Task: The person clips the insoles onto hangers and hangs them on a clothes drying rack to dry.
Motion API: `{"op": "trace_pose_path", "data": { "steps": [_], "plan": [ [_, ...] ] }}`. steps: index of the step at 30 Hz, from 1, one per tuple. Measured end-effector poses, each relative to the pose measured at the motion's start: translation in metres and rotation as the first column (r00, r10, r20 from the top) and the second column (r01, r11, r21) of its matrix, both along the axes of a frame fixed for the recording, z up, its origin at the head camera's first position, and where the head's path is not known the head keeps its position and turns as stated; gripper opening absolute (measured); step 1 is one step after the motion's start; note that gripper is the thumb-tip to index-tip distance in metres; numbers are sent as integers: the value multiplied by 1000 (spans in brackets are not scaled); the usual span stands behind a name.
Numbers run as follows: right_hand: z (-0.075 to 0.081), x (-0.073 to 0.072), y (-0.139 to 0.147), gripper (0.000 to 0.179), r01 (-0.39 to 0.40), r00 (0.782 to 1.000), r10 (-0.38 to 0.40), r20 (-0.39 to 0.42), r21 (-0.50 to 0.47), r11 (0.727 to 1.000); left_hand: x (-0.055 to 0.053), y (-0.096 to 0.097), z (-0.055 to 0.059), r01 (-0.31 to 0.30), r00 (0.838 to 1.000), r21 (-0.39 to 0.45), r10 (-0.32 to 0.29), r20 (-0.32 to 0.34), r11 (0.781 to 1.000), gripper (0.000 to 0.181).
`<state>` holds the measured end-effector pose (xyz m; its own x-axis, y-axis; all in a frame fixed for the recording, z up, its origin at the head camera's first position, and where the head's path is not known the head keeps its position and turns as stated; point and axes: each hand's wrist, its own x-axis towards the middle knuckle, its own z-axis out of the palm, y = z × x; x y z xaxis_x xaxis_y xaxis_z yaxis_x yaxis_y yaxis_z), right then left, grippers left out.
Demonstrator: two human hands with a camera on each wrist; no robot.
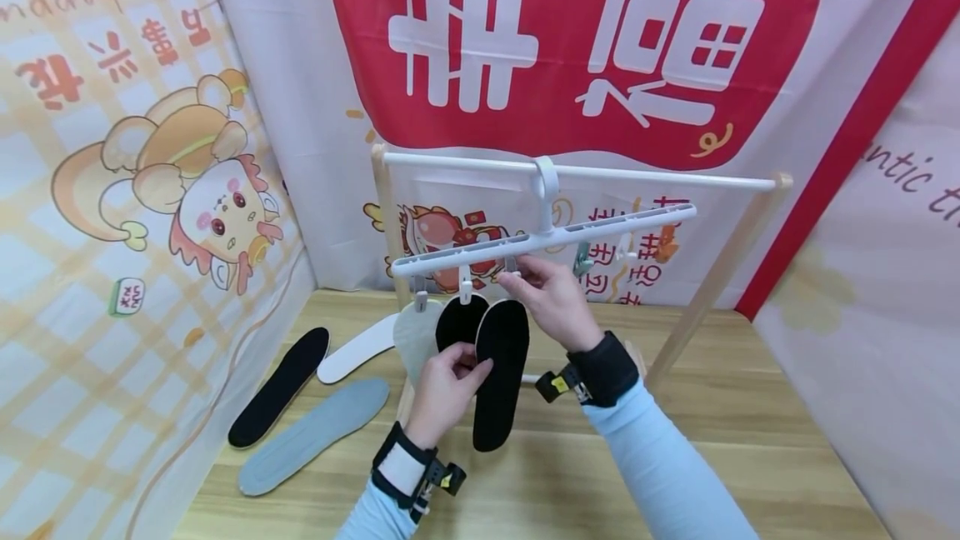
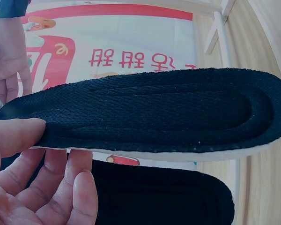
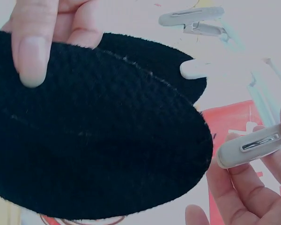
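Note:
My left hand (image 1: 444,390) pinches the edge of a black insole (image 1: 504,382), thumb on one face and fingers behind. The insole hangs upright below a white clip hanger (image 1: 615,224). With my right hand (image 1: 561,304) I hold a grey clip (image 3: 250,146) of that hanger, its tip close to the insole's rounded upper end. Just left, another black insole (image 1: 457,319) hangs from a white clip (image 1: 466,285), partly covered by the held one. Beside it a pale insole (image 1: 412,336) hangs from a grey clip (image 1: 421,301).
The hanger hooks over the white bar (image 1: 660,177) of a rack with wooden legs (image 1: 693,307). Left on the wooden table (image 1: 600,482) lie a black insole (image 1: 281,386), a white insole (image 1: 358,350) and a grey insole (image 1: 315,436). A printed cloth (image 1: 300,65) stands behind.

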<state>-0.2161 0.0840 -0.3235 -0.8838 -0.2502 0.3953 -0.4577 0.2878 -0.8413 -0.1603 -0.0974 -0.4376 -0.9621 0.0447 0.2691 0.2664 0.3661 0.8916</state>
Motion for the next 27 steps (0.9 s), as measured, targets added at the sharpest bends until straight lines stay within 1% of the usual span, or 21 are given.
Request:
{"op": "trace_pose_path", "data": {
  "steps": [5,10,15,18,22,27],
  "plan": [
    [-1,2,-3,35,17,999,-15,33,-38,999,-1,-2,-2,8,1000,7,-8,22,1000,15],
    [-2,3,-4,33,21,997,-15,72,-85,996,0,-2,-1,11,999,19,-12,39,1000,15],
    [-3,2,-4,28,12,996,1,94,-136,991,-1,0,-1,7,999,10,-7,32,1000,14],
    [-4,2,-5,28,12,993,8,114,-169,985,-1,1,-1,5,1000,9,-5,25,1000,14],
    [-5,2,-5,29,36,991,-9,132,-207,978,-1,3,0,7,1000,19,-7,7,1000,13],
    [-5,2,-5,29,53,991,-22,134,-229,972,0,6,1,-1,1000,-6,1,1,1000,12]
  ]
}}
